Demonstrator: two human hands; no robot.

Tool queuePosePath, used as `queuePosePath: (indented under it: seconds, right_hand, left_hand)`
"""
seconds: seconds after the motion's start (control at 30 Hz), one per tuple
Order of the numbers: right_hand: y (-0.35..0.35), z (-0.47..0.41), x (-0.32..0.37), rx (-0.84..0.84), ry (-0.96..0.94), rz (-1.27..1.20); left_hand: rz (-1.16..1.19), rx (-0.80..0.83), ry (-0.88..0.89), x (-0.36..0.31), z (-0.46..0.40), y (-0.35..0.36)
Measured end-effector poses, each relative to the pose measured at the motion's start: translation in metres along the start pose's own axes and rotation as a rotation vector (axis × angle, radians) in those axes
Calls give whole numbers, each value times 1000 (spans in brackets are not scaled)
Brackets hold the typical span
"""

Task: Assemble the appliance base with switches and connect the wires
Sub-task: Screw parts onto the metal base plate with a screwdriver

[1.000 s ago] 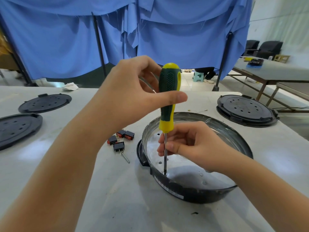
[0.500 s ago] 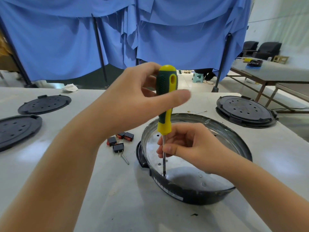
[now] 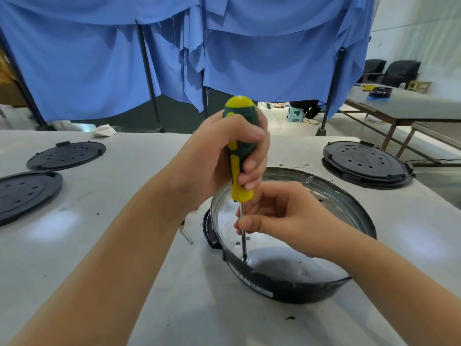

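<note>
My left hand (image 3: 224,156) is wrapped tight round the green-yellow handle of the screwdriver (image 3: 240,151), fingers curled across the front, yellow cap poking out above. Screwdriver stands about upright. Directly below that hand my right hand (image 3: 282,218) pinches the bare metal shaft (image 3: 243,236) between thumb and fingertips, other fingers curled in. Shaft tip sits on a hole in the shiny floor of the base (image 3: 294,290), below the right thumb, close to the near-left wall. Whether a screw is under the tip I cannot tell. Base is a round black shell with a silver inner pan, lying on the table (image 3: 124,186) under both hands; my right wrist crosses its near-right rim. Just left of the base, under my left forearm, a small screw (image 3: 187,236) shows. Far left of the left hand lie 2 black discs (image 3: 66,155) (image 3: 22,193) with holes. Far right of the right hand, 1 more disc (image 3: 365,164). Blue curtain (image 3: 262,53) hangs beyond the hands.
</note>
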State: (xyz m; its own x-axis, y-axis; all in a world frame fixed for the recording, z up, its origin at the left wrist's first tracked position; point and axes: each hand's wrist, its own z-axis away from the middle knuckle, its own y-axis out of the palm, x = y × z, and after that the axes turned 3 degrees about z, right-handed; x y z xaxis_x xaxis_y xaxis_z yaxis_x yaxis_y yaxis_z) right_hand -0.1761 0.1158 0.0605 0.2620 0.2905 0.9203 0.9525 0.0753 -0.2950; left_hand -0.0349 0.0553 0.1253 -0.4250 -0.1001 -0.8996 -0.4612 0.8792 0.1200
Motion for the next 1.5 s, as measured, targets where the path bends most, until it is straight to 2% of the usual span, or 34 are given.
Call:
queuePosePath:
  seconds: [0.1, 0.17, 0.23, 0.33, 0.4, 0.5, 0.6, 0.73, 0.9, 0.97, 1.07, 1.13, 1.2, 1.27, 1.33, 1.5]
  right_hand:
    - [0, 1, -1, 0, 13, -24]
    - [0, 1, -1, -1, 15, -13]
    - [-1, 1, -1, -14, 4, 25]
    - [-2, 0, -2, -49, -19, 87]
    - [-2, 0, -2, -55, -34, 120]
    - [-3, 0, -4, -53, -52, 124]
    - [-5, 0, -3, -24, -54, 104]
    - [-4, 0, -4, -1, -44, 87]
    - [-5, 2, -5, 69, -35, 101]
    - [-4, 2, -4, 66, -45, 120]
    - [-3, 2, -5, 27, -68, 159]
    - [-3, 1, -5, 15, -87, 187]
    - [-2, 1, -5, 4, -101, 201]
    - [-3, 2, -5, 2, -103, 200]
    - [-4, 2, -6, 19, -102, 181]
    - [0, 3, -7, 44, -95, 163]
  left_hand:
    - [85, 141, -15, -1, 3, -1]
    - [84, 127, -26, -1, 3, 0]
    - [-11, -20, -47, -1, 2, 2]
    - [-283, -313, -63, -1, -1, 5]
    - [-513, -467, 6, -1, -1, 10]
    - [-751, -565, 166, 6, 0, 25]
    - [-634, -579, 212, 14, -2, 36]
    - [-338, -546, 241, 10, -5, 33]
    - [-8, -120, 53, 1, -1, 17]
    - [1, -108, 31, -2, -1, 15]
    - [-235, -374, 47, 2, -3, 17]
    - [-429, -581, 145, 7, -3, 22]
    - [-557, -660, 249, 13, -3, 29]
    - [-534, -649, 260, 15, -3, 35]
    - [-362, -552, 215, 11, -4, 35]
    - [124, -74, 32, -4, -1, 16]
